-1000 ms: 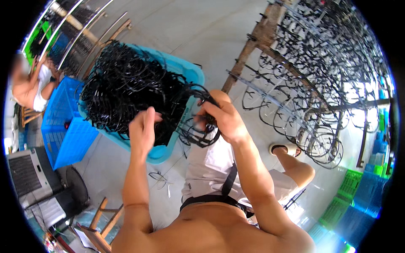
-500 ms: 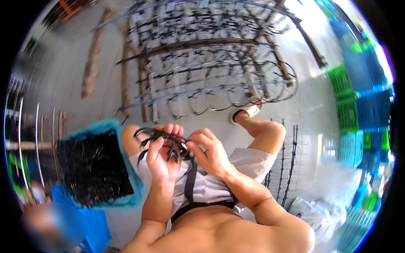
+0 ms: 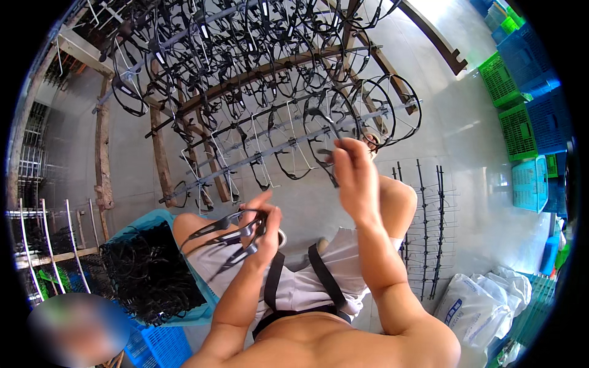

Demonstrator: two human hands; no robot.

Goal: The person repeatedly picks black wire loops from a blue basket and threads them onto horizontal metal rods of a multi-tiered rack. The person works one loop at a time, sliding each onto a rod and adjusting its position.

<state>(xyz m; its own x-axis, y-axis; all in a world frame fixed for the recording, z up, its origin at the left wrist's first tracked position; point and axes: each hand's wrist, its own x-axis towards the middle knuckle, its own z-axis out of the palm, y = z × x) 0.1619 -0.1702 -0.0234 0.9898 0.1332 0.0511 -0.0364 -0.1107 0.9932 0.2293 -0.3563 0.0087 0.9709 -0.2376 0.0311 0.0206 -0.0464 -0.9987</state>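
My left hand (image 3: pixel 265 236), above my left thigh, is closed round several black curved plastic pieces (image 3: pixel 228 235) that look like glasses frames. Their ends fan out past the fingers. Further forward, my right hand (image 3: pixel 356 178) reaches to the near right part of a rack, its fingers closed on one black curved plastic piece (image 3: pixel 328 122). This piece overlaps the rack's wire hooks, so I cannot tell whether it hangs on one. Rows of similar black pieces (image 3: pixel 246 150) hang from the rack's metal bars (image 3: pixel 264 161).
A teal basket (image 3: pixel 211 297) full of black pieces stands by my left leg. Wooden beams (image 3: pixel 161 144) lie under the rack. Spiked rods (image 3: pixel 423 227) and white plastic bags (image 3: pixel 472 310) are on the right. Green and blue crates (image 3: pixel 518 132) line the right side.
My hands were together over my lap with the black pieces between them. Now they are apart, and the right one has moved forward to the rack with one piece.
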